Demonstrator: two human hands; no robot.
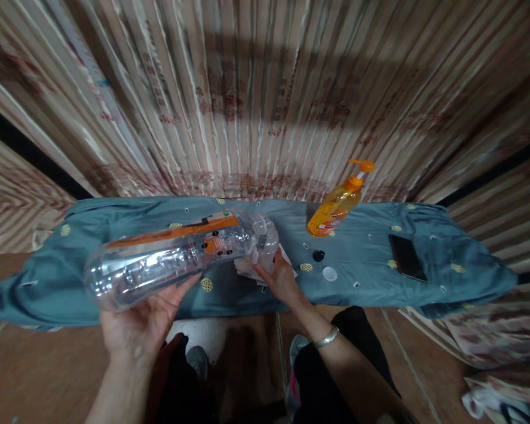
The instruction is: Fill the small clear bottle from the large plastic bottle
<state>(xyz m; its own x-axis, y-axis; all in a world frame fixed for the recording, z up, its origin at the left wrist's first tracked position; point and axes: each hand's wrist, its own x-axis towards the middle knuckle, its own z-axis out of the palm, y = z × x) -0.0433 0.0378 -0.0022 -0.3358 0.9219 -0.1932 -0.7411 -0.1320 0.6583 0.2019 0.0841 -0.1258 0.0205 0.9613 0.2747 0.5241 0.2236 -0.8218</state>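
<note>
A large clear plastic water bottle (159, 259) with an orange label lies tilted across my left hand (143, 315). That hand grips it from below near its base, and the bottle hides most of the fingers. At the bottle's narrower right end is a smaller clear, rounded plastic piece (268, 238), whose exact kind I cannot make out. My right hand (280, 280) holds this piece, thumb and fingers closed around its lower side. Under it shows some crumpled white tissue or cloth (247, 270); whether the hand touches this is unclear.
A pump bottle (333, 209) of orange liquid stands on the teal cloth-covered surface (362, 265). In front of it lie a small black cap (318, 255) and a white disc (330, 273). A dark phone (407, 257) lies farther right. Pleated curtains (265, 118) hang behind.
</note>
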